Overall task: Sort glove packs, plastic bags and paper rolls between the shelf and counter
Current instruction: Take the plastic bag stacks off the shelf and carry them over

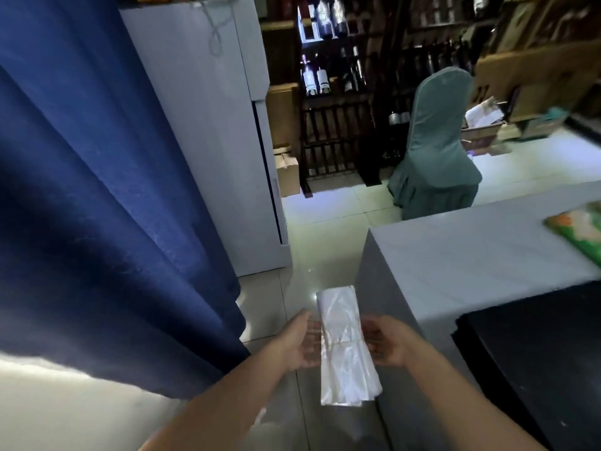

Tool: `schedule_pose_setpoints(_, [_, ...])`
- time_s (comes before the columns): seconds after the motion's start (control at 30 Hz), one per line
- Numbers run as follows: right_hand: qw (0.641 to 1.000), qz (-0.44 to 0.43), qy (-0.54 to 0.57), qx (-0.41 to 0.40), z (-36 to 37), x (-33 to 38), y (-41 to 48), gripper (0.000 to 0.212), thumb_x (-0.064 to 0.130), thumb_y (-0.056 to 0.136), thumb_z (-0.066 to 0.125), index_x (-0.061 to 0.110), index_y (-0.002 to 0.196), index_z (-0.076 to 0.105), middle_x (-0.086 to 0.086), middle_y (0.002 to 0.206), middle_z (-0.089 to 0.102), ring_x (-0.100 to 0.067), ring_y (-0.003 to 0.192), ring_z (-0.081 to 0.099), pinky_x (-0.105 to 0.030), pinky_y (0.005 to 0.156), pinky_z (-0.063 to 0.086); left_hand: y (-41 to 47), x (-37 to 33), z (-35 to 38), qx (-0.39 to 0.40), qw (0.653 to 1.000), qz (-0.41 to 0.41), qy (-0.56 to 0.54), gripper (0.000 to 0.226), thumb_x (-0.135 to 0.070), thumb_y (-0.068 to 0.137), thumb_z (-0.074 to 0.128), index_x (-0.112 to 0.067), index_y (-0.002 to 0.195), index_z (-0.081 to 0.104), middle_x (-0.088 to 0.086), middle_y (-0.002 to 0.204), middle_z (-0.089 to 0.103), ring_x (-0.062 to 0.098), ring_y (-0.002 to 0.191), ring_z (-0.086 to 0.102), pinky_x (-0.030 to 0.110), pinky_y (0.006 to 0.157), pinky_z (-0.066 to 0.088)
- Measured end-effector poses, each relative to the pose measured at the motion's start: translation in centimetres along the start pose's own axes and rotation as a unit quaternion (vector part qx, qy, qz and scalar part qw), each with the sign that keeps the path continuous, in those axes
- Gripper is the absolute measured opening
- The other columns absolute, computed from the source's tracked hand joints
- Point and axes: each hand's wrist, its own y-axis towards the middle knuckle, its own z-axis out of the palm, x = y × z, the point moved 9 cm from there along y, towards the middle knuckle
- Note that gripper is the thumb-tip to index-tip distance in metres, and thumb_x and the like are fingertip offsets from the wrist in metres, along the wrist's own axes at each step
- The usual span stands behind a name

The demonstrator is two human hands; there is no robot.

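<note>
A flat bundle of clear plastic bags (341,346), tied round the middle with a thin band, hangs in the air above the floor in the lower centre. My left hand (302,343) holds its left edge with the fingers underneath. On the other side my right hand (387,343) holds the right edge the same way. Just to the right stands the counter (471,255) with a pale cloth over it. A green printed pack (579,229) lies at the counter's right edge.
A dark blue curtain (107,190) fills the left. A white cabinet (221,125) stands behind it. Wooden bottle shelves (331,92) and cardboard boxes line the back, with a covered chair (435,144) on the tiled floor. A black surface (536,362) sits low right.
</note>
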Motion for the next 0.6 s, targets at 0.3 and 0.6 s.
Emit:
schedule_pose_setpoints(0.3, [0.993, -0.026, 0.101, -0.047, 1.0, 10.0, 3.9, 0.025, 0.030, 0.090, 0.056, 0.012, 0.073, 0.055, -0.009, 0.070, 0.048, -0.023, 0.060, 0.044, -0.030, 0.063, 0.046, 7.7, -11.8, 0.9, 0.027, 0.999, -0.004, 0.045, 0.048, -0.050, 0.092, 0.050, -0.008, 0.111, 0.065, 0.014, 0.104, 0.066, 0.030, 0.091, 0.063, 0.039, 0.080, 0.055])
schedule_pose_setpoints(0.6, [0.995, -0.024, 0.092, -0.021, 2.0, 25.2, 12.5, 0.039, 0.043, 0.096, 0.050, 0.007, 0.085, 0.060, -0.011, 0.066, 0.058, -0.027, 0.063, 0.056, -0.036, 0.066, 0.054, 15.1, -27.9, 3.4, 0.009, 0.995, 0.004, 0.099, 0.049, -0.054, 0.094, 0.047, -0.010, 0.107, 0.065, 0.011, 0.101, 0.068, 0.027, 0.092, 0.064, 0.036, 0.082, 0.053])
